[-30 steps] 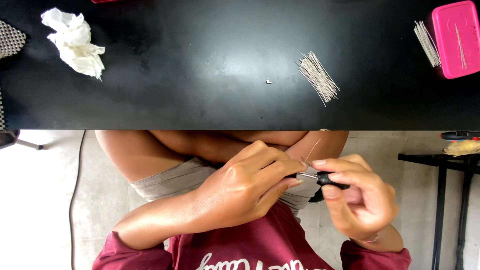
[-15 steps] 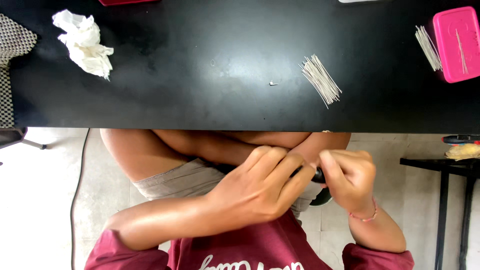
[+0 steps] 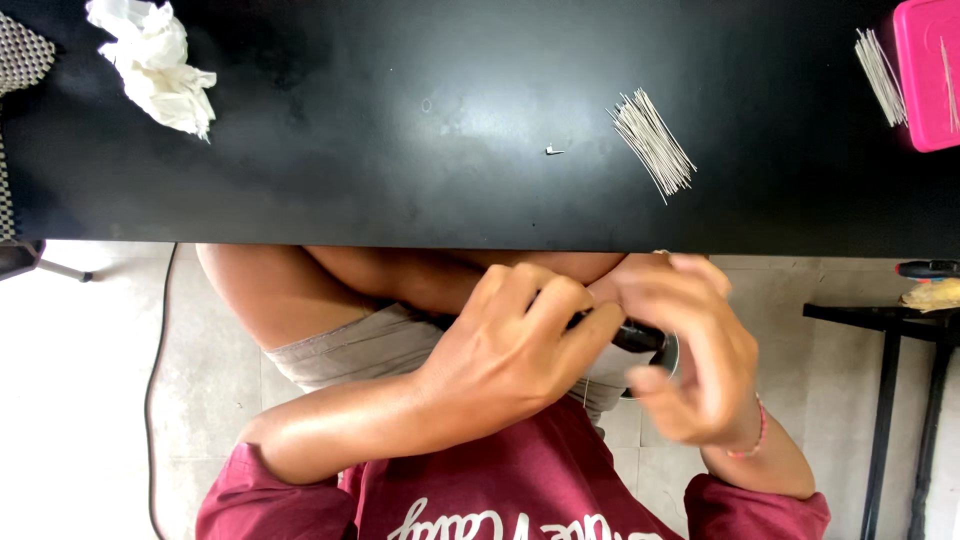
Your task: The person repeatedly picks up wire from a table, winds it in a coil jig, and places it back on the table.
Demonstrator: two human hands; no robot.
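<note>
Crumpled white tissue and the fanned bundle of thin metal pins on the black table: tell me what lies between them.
In the head view, between the crumpled white tissue and the bundle of pins, the black table is bare except for one tiny metal piece lying near the pins.

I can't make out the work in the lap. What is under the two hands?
Between the left hand and the right hand a short black tool shows, with bare legs and grey shorts below. The fingers cover its ends and anything thin it holds.

Small workshop, black worktable [image 3: 400, 120], thin wire bundles [image 3: 652, 143], tiled floor [image 3: 90, 400]
</note>
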